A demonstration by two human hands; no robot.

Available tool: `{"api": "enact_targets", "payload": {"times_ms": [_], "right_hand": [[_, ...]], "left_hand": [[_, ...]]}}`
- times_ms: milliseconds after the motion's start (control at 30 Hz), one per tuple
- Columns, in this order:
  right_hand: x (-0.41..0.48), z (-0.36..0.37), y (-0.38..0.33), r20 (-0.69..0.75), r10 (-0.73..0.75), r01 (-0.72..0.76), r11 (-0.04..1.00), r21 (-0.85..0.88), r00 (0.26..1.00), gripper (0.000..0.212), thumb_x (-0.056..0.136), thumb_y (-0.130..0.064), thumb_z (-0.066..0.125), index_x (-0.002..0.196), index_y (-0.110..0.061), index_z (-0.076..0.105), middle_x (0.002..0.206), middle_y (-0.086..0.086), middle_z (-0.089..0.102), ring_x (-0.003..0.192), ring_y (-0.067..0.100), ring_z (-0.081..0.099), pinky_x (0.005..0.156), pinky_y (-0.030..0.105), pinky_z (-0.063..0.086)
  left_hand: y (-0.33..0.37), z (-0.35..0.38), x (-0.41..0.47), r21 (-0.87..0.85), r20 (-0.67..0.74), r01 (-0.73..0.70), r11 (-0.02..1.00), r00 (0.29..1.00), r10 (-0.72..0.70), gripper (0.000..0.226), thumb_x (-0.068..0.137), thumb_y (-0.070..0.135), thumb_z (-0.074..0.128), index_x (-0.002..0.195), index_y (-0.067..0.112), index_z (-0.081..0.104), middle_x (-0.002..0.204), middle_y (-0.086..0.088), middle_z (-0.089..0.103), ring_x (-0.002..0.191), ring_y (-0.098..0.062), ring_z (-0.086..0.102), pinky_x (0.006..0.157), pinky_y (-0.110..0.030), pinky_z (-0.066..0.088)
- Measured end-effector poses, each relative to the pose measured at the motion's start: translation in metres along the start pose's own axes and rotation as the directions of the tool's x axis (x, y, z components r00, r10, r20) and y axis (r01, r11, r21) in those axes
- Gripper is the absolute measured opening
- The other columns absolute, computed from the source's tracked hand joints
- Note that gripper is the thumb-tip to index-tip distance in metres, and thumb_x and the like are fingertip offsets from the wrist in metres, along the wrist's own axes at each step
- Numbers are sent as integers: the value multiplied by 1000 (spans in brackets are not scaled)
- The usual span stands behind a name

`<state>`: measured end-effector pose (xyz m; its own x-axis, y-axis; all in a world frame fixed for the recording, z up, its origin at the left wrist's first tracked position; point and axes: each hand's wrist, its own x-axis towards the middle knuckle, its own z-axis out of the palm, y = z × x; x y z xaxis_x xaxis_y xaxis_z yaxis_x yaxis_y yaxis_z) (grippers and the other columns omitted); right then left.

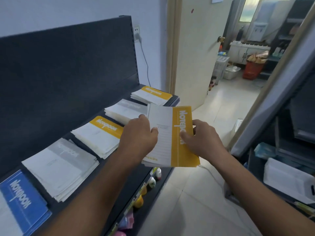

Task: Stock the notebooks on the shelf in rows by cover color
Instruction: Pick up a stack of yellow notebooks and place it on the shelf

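Notebooks with white paper covers and a broad yellow band printed "Notebook" (166,147) sit as a thin, flat stack in mid-air, just off the front right end of the dark metal shelf (67,133) and above the pale glossy floor tiles (204,201). From my feed, the left-hand grip (139,133) clasps the white edge of the stack, thumb lying on the lined top cover and fingers curled behind it. The right-hand grip (202,138) pinches the yellow edge, thumb pressed across the printed band and the other fingers tucked beneath. The stack is tilted, its yellow band running away from me.

On the shelf deck I see five low piles of the same soft-covered rectangles in a row along the matte, dark back panel (68,65). Nearest me is a blue-banded notebook pile (22,200), then a grey-banded pile (63,166) with slightly fanned edges. Next come a yellow-banded pile (100,135), a second grey-banded pile (122,111) and a far yellow-banded pile (151,95) at the shelf's end. The piles are close neighbours but apart, with dark strips of shelf between them.

Small rounded plastic bottles (151,182) line the level below. A smooth cream door (196,57) stands past the shelf.
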<state>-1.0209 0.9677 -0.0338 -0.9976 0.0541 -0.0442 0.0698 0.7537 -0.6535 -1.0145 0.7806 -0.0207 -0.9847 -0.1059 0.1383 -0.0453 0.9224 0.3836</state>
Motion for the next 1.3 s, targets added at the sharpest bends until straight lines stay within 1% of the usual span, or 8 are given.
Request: {"api": "enact_targets", "payload": {"times_ms": [233, 367, 600, 733, 967, 1100, 1200, 1300], "right_hand": [[70, -20, 23, -9, 33, -34, 999, -24, 999, 31, 96, -40, 60, 121, -22, 60, 107, -4, 68, 94, 21, 65, 83, 39, 57], [121, -26, 31, -8, 42, -42, 998, -52, 999, 27, 95, -40, 59, 117, -23, 61, 103, -6, 68, 92, 19, 65, 79, 35, 55], [220, -33, 30, 29, 34, -32, 996, -89, 999, 25, 93, -39, 59, 112, -24, 61, 100, -4, 70, 89, 19, 67, 83, 42, 58], [271, -25, 20, 32, -15, 18, 995, -96, 999, 25, 93, -37, 61, 114, -24, 59, 100, -5, 68, 89, 19, 67, 82, 41, 58], [332, 10, -2, 104, -105, 116, 987, -108, 989, 45, 91, -35, 64, 134, -24, 54, 118, 1, 64, 105, 24, 62, 90, 43, 53], [363, 32, -15, 158, -162, 181, 977, -114, 974, 48, 90, -34, 64, 136, -25, 53, 121, 0, 61, 109, 23, 60, 92, 43, 51], [387, 46, -22, 227, -205, 241, 960, -145, 952, 51, 89, -35, 64, 138, -25, 53, 125, 2, 62, 112, 25, 60, 93, 44, 51], [411, 59, -27, 288, -250, 303, 940, -158, 925, 51, 87, -36, 66, 135, -26, 55, 121, 4, 63, 109, 26, 60, 86, 38, 48]], "left_hand": [[35, 30, 67, -27, 17, -2, 1000, 1000, 2, 29, 96, 38, 56, 110, 14, 55, 104, -3, 63, 91, -22, 60, 70, -33, 46], [46, 50, 116, -27, 32, 22, 999, 999, -21, 26, 95, 39, 55, 104, 15, 53, 99, -3, 62, 86, -22, 57, 66, -33, 43], [58, 74, 204, -50, 51, 64, 997, 997, -61, 26, 96, 36, 55, 105, 12, 51, 95, -2, 58, 80, -20, 50, 65, -32, 39], [51, 83, 248, -84, 25, 100, 991, 995, -98, 25, 96, 33, 55, 102, 10, 51, 97, -5, 60, 86, -25, 56, 67, -34, 42], [21, 93, 281, -73, 2, 237, 969, 971, -237, 23, 96, 30, 55, 95, 8, 48, 94, -7, 57, 86, -26, 56, 68, -33, 38], [6, 97, 292, -101, -38, 345, 933, 936, -350, 24, 97, 30, 57, 92, 8, 47, 87, -4, 51, 84, -26, 55, 61, -31, 37], [0, 101, 297, -96, -59, 422, 902, 902, -428, 27, 97, 31, 58, 88, 9, 45, 76, 1, 42, 76, -23, 50, 53, -28, 31], [-5, 106, 306, -94, -81, 466, 880, 877, -474, 27, 96, 30, 58, 88, 7, 47, 81, -3, 50, 73, -22, 53, 50, -27, 32]]}}
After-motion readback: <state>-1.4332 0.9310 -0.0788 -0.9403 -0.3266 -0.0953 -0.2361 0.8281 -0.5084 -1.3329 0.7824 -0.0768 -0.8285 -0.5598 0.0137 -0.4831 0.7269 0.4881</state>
